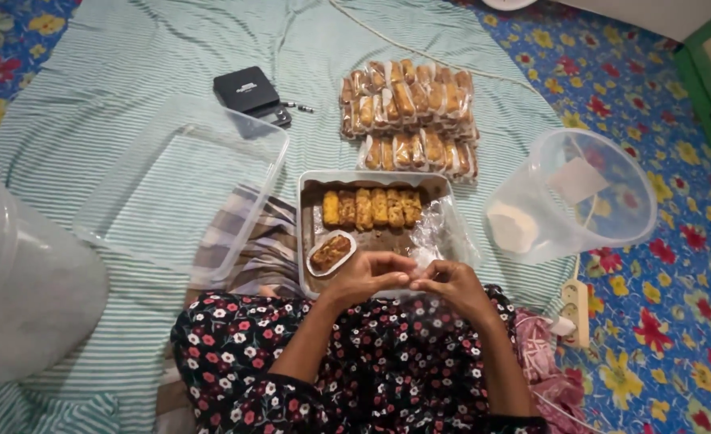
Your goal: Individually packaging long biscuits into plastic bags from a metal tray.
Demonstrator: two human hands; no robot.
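Left hand and right hand meet fingertip to fingertip over the near edge of the rectangular metal baking tray, fingers curled inward and pinching something small and clear between them — likely a thin plastic wrapper, though it is too slight to make out for certain. Both hands sit close to the lap, where fine finger work is easiest.

In the tray: a row of golden-brown baked bars along the far side, one bar in a small oval plastic sleeve just by the left hand, and crumpled clear film to the right, within easy reach.

Beyond the tray, a stack of already wrapped bars lies on the green striped cloth — set apart from the unwrapped ones.

An empty clear plastic tub lies left, a tipped clear plastic bucket right. A small black box sits farther off. The large translucent container at left is cut off by the frame.
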